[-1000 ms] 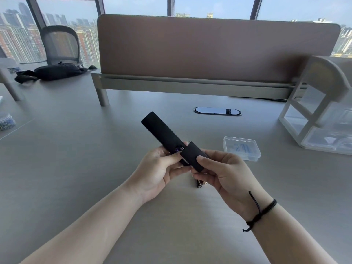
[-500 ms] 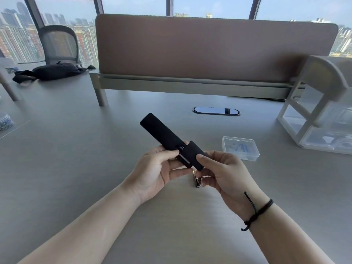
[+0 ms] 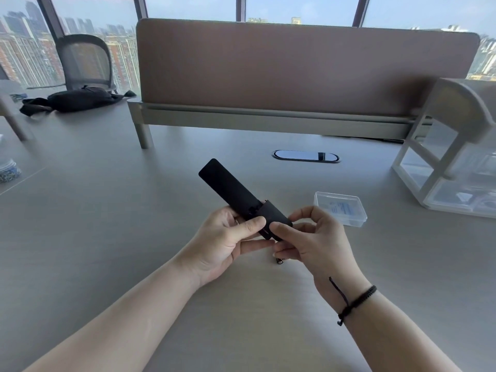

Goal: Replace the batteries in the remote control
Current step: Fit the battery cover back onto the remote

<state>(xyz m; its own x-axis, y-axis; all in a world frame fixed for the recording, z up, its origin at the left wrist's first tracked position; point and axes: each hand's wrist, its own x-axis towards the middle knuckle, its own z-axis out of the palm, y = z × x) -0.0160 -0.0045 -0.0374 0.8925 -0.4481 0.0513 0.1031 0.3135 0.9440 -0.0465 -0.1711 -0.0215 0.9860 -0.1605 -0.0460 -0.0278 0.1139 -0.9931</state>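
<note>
A slim black remote control (image 3: 228, 187) is held above the desk, its far end pointing up and left. My left hand (image 3: 228, 242) grips its near half, thumb lying across the top. The black battery cover (image 3: 275, 217) sits on the near end, almost flush with the body, and my right hand (image 3: 308, 242) pinches it between thumb and fingers. A small gap shows at the seam. On the desk just below my right hand lies a battery (image 3: 280, 261), mostly hidden by the fingers.
A clear plastic box (image 3: 341, 209) lies on the desk right of my hands. A white drawer unit (image 3: 453, 154) stands at the far right. A cable grommet (image 3: 306, 156) and a brown divider panel (image 3: 295, 65) are behind. A black bag (image 3: 77, 99) lies far left.
The battery cover has slid along the remote toward its body, narrowing the gap at the seam. My right hand's fingers have shifted along the cover; both hands stayed in place.
</note>
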